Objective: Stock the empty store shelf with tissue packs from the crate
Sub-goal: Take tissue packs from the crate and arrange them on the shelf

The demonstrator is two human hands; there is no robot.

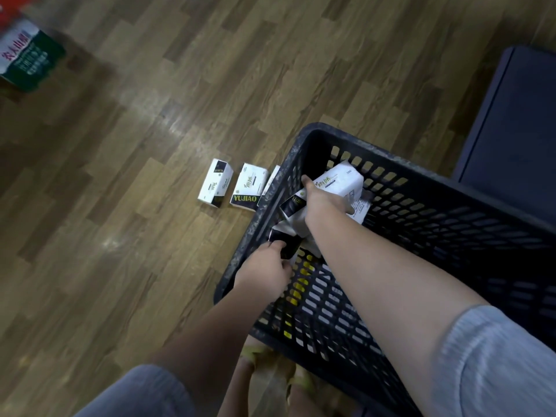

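Observation:
A dark perforated plastic crate [427,176] stands on the wooden floor with white-and-black tissue packs inside. My right hand [323,200] reaches deep into it, thumb and fingers spread around a white tissue pack [340,179]. My left hand [267,269] is at the crate's near left side, fingers curled on the black end of another pack [285,243]. Two packs [215,183] [248,188] lie on the floor left of the crate, and a third [270,179] peeks out beside the crate wall.
A green-and-white carton [28,58] sits on the floor at the far upper left. A dark flat-topped unit [514,121] stands at the right behind the crate. My feet in yellow sandals [270,377] are below the crate.

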